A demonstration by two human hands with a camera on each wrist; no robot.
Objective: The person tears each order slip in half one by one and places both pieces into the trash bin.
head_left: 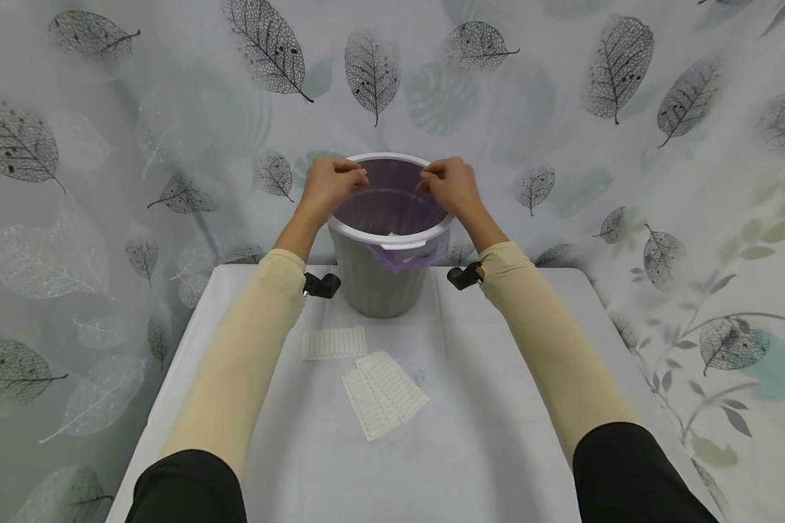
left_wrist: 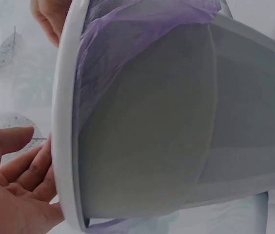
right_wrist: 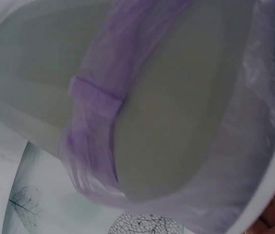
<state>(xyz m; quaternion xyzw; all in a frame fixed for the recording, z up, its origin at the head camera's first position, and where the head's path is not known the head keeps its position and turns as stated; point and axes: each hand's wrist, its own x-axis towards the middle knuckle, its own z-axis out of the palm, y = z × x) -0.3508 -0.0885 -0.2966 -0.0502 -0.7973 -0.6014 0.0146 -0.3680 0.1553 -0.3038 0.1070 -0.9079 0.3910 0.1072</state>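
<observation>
A grey bin (head_left: 382, 287) with a white rim (head_left: 360, 234) stands at the table's far side. A purple plastic bag (head_left: 399, 258) lines it and hangs over its outside below the rim. At the rim's left side is my left hand (head_left: 330, 185); in the left wrist view its thumb (left_wrist: 18, 139) stands apart from the fingers, with nothing between them. My right hand (head_left: 454, 185) is at the right side of the rim, fingers loosely bent over the opening; I see nothing held in it. The right wrist view shows the bag's folded edge (right_wrist: 96, 95) against the bin wall.
Pale sheets with rows of narrow strips lie in front of the bin: one sheet (head_left: 333, 343) on its own, others (head_left: 392, 385) overlapping. They rest on a white-covered table (head_left: 497, 407). A leaf-patterned curtain (head_left: 419, 102) hangs close behind the bin.
</observation>
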